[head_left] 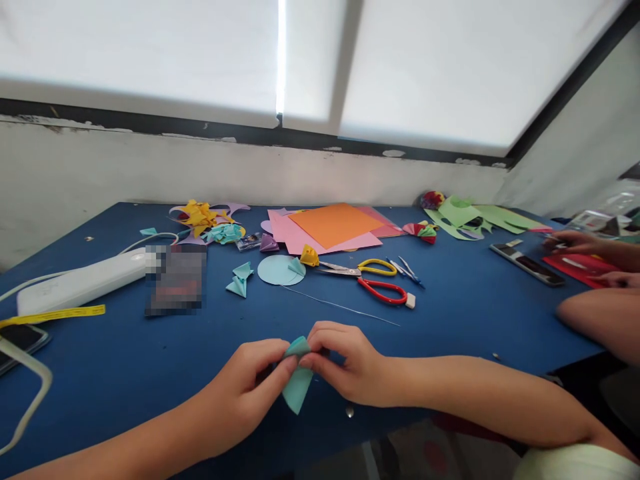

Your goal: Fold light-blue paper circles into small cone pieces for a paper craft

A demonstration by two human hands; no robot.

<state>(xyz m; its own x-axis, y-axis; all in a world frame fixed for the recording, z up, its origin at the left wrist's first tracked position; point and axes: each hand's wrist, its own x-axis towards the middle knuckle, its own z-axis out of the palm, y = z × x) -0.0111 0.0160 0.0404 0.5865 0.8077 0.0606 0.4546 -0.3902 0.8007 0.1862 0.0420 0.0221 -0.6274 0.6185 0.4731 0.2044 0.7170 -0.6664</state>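
Between my two hands is a folded piece of light-blue paper, held above the table's near edge. My left hand pinches it from the left with thumb and fingers. From the right, my right hand pinches its upper part, fingertips close to the left thumb. Beyond them a thin wire lies on the table. Past it are scissors with one yellow and one red handle, light-blue paper circles, a yellow folded paper piece and folded light-blue pieces.
Orange paper tops a stack of pink sheets at the back. A white power strip with cables lies left, and paper scraps behind it. At right are a phone and another person's hands over red paper.
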